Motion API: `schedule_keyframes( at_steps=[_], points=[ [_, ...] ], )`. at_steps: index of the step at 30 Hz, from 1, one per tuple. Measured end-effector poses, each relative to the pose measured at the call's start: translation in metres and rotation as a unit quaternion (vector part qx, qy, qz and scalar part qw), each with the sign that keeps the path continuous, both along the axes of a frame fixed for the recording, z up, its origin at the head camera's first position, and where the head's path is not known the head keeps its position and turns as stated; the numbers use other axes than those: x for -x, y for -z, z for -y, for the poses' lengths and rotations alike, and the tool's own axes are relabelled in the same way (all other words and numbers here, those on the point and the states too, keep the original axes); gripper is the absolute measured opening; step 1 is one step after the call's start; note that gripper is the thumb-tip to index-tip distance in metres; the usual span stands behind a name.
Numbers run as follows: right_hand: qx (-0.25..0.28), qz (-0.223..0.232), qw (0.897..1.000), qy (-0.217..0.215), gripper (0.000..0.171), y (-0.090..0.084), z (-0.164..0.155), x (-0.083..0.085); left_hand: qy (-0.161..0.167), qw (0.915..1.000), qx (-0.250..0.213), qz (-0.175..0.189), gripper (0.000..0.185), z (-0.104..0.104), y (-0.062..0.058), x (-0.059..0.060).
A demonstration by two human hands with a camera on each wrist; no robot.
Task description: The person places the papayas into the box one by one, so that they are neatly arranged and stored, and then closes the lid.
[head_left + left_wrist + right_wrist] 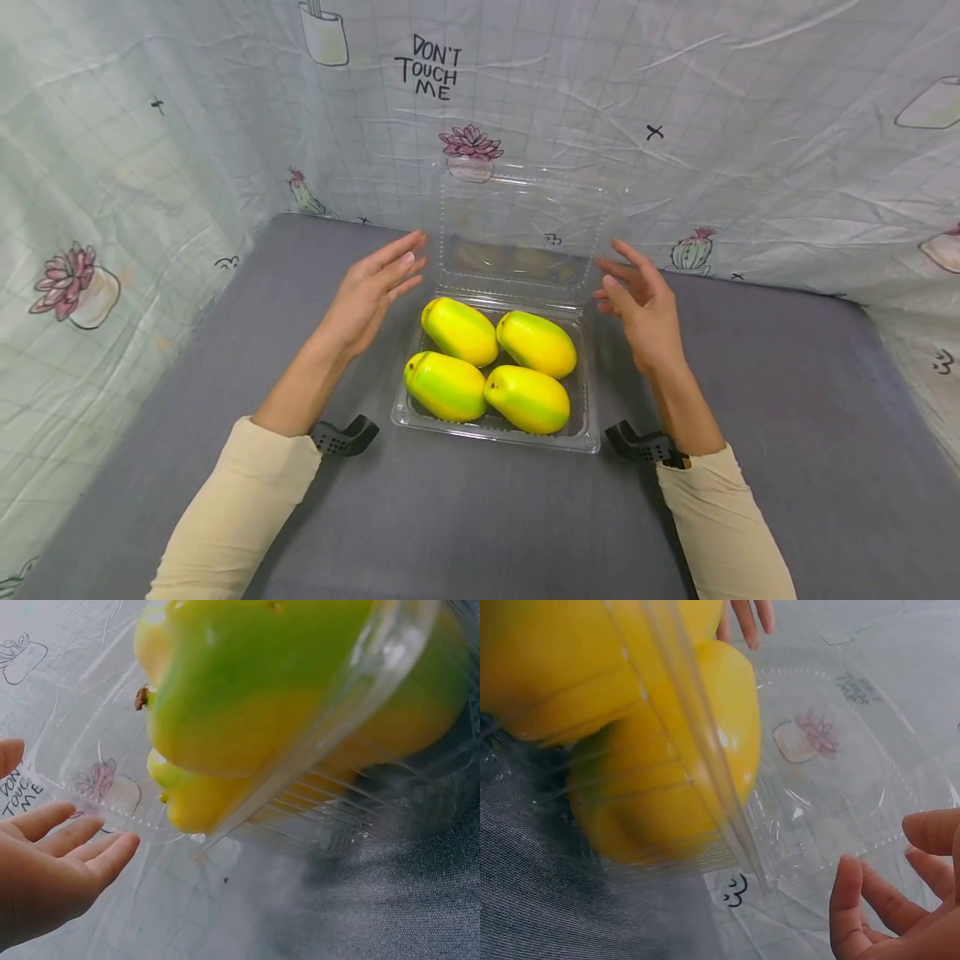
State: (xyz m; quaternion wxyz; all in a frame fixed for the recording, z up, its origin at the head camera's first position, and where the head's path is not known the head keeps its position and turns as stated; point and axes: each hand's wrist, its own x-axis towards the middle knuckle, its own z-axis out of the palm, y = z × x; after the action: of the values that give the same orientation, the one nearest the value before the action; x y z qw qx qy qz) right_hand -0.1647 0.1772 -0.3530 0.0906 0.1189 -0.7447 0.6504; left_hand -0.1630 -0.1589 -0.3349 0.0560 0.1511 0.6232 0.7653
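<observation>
Several yellow-green, mango-like fruits [528, 400] lie in two rows in the base of a clear plastic clamshell box [495, 432]. The box's hinged lid [517, 217] stands raised at the back. To the left of the lid is my left hand [367, 292], fingers fairly straight and holding nothing. My right hand [648, 312] is on the lid's other side, its fingers loosely bent and nothing in them. Both wrist views show a gap between the hand and the lid. In the left wrist view, the box wall covers part of the fruits [247, 697].
A grey cloth-covered table [480, 517] lies under the box. Behind it and at the sides hangs a pale curtain [540, 83] printed with cacti and lettering. Each wrist wears a black camera mount, one on the left [345, 437] and one on the right [637, 442].
</observation>
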Motion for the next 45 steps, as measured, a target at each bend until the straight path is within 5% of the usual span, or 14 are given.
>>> schedule_keyframes(
  at_steps=[14,45],
  points=[
    [-0.023,0.001,0.999,-0.023,0.045,-0.018,0.003,-0.023,0.004,0.9998,0.014,-0.013,0.056,0.003,-0.003,-0.009],
    [-0.066,-0.021,0.996,-0.058,0.040,-0.009,-0.011,-0.058,0.022,0.9948,0.082,-0.056,0.053,0.006,-0.004,-0.046]
  ],
)
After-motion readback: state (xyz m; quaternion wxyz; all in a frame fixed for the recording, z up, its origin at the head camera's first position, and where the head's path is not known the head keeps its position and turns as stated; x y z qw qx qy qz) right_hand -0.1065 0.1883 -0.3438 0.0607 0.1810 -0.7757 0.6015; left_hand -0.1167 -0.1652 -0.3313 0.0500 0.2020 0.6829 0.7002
